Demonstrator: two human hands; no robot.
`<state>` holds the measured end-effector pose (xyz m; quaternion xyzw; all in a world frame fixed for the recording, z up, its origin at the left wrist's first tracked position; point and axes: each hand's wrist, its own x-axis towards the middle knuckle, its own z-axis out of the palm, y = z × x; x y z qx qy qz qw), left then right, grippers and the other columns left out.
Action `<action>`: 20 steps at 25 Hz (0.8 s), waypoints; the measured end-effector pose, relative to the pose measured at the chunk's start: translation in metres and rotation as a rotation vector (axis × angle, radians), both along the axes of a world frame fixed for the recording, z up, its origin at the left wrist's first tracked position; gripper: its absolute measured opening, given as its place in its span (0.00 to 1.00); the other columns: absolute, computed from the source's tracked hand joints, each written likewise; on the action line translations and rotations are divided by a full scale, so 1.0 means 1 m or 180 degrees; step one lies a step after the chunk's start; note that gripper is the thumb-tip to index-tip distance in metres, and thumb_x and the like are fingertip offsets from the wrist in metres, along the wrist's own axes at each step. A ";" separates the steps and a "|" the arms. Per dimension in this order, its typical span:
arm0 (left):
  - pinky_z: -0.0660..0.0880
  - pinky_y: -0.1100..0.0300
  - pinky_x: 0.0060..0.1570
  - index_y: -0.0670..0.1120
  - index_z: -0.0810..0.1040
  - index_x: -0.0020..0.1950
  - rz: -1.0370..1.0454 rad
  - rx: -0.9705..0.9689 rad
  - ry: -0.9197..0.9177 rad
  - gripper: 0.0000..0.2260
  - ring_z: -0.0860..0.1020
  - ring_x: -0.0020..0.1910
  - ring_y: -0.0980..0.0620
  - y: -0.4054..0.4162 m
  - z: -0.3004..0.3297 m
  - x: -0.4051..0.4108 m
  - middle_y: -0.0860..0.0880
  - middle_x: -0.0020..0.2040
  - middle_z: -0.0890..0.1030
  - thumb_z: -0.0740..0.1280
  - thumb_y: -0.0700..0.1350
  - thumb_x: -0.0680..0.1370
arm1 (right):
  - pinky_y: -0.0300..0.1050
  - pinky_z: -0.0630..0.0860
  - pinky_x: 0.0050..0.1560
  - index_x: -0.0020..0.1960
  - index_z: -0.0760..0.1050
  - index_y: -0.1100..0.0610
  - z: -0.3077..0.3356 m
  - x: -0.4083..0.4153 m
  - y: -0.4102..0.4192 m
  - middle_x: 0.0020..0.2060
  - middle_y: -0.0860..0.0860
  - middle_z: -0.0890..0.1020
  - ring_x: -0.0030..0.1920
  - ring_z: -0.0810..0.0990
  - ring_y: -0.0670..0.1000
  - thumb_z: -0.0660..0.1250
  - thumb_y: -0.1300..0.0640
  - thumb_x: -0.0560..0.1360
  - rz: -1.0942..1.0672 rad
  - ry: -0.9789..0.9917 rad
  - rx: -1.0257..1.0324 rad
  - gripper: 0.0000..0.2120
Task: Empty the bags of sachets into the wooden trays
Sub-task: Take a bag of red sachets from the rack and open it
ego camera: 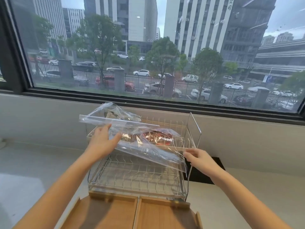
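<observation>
Head view: a clear bag of sachets (148, 138) lies on the wire rack's (137, 176) upper tier. Left hand (103, 140) rests spread on it; right hand (198, 157) pinches its corner. Lifted carelessly, the slack plastic could snag on rack prongs, spilling sachets short of the wooden trays (132, 214).

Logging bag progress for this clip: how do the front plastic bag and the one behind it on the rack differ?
The front bag holds red and brown sachets; the rear bag shows only a few pale items. The front bag hangs over the wire rack's upper-tier front edge, with the left hand and right hand on it; the rear bag lies at the back left, untouched. Both are clear plastic, and neither is emptied into the wooden trays.
</observation>
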<state>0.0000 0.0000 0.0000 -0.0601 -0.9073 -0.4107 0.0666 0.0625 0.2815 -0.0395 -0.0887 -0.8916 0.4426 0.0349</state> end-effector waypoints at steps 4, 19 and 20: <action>0.61 0.45 0.67 0.43 0.54 0.72 0.0103 0.0094 -0.0123 0.28 0.63 0.70 0.41 -0.004 -0.014 -0.005 0.40 0.73 0.59 0.61 0.50 0.76 | 0.47 0.75 0.57 0.67 0.65 0.58 -0.011 -0.005 -0.012 0.53 0.53 0.77 0.49 0.77 0.49 0.59 0.52 0.77 -0.0051 -0.0393 -0.0544 0.21; 0.75 0.64 0.35 0.45 0.74 0.42 -0.0375 0.2391 -0.0682 0.07 0.74 0.36 0.53 -0.004 0.022 -0.031 0.48 0.39 0.76 0.59 0.41 0.78 | 0.39 0.73 0.39 0.49 0.74 0.60 0.049 -0.029 -0.007 0.42 0.54 0.77 0.40 0.75 0.48 0.59 0.59 0.77 -0.0225 0.0212 -0.2372 0.07; 0.76 0.66 0.33 0.45 0.74 0.42 -0.0390 0.2392 -0.0609 0.07 0.75 0.36 0.54 -0.001 0.033 -0.036 0.49 0.38 0.76 0.59 0.40 0.78 | 0.39 0.73 0.39 0.48 0.74 0.60 0.063 -0.034 -0.005 0.42 0.54 0.77 0.40 0.75 0.48 0.59 0.59 0.78 -0.0260 0.0312 -0.2339 0.07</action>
